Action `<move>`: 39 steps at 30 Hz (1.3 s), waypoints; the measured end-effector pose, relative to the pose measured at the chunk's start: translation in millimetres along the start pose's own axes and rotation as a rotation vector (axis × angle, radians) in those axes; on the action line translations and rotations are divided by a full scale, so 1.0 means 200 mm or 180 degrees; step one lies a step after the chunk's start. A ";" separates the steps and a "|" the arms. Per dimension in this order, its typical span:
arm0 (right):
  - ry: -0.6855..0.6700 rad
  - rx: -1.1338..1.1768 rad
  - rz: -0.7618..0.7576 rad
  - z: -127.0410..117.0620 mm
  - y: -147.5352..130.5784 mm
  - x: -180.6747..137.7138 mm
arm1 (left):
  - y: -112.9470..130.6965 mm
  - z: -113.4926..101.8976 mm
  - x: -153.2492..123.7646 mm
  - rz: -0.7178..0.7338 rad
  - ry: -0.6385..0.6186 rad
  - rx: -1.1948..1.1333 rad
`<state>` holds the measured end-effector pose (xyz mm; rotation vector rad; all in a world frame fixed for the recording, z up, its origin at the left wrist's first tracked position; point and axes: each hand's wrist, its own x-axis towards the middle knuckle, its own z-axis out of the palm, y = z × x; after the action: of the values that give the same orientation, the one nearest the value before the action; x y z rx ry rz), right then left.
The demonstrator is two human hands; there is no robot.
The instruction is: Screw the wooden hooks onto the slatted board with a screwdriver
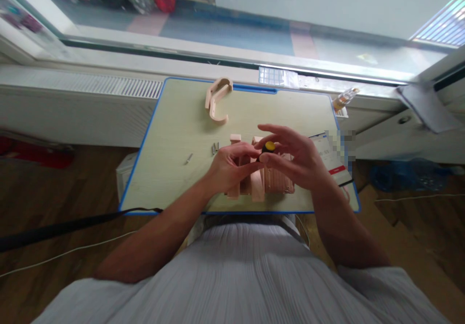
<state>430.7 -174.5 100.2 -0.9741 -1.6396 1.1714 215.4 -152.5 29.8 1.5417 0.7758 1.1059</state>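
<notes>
- Head view: right hand [296, 157], half curled, held the yellow-capped tool [269, 146], long axis seemingly upright, over the wooden assembly [257, 188] on the worktop [163, 125];
- left hand [232, 163], nearly closed, sat just left of the tool; what it held was hidden

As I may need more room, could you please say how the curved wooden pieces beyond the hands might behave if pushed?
The curved wooden pieces will probably stay stiff, as they look like solid wood. Their slim strips suggest little weight. Their lopsided hook shapes may make them swivel rather than slide straight.
</notes>
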 end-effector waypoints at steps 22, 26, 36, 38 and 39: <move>0.0818 -0.0643 -0.0320 0.09 0.09 -0.03 | 0.00 0.00 -0.01 0.0043 -0.0034 0.0168; 0.1037 -0.0301 -0.0366 0.13 0.15 -0.03 | 0.01 -0.01 -0.01 0.0011 -0.0056 0.0105; 0.1235 -0.0386 -0.0552 0.15 0.18 -0.02 | 0.02 -0.01 -0.01 -0.0002 -0.0288 0.0260; 0.1250 -0.0432 -0.0583 0.15 0.18 -0.02 | 0.02 -0.02 0.00 0.0028 -0.0323 0.0275; 0.1276 -0.0458 -0.0606 0.16 0.18 -0.02 | 0.02 -0.02 0.00 0.0044 -0.0341 0.0272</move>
<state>406.2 -178.7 60.0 -1.0399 -1.4660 0.6853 212.1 -152.6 33.4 1.6662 0.7487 1.0026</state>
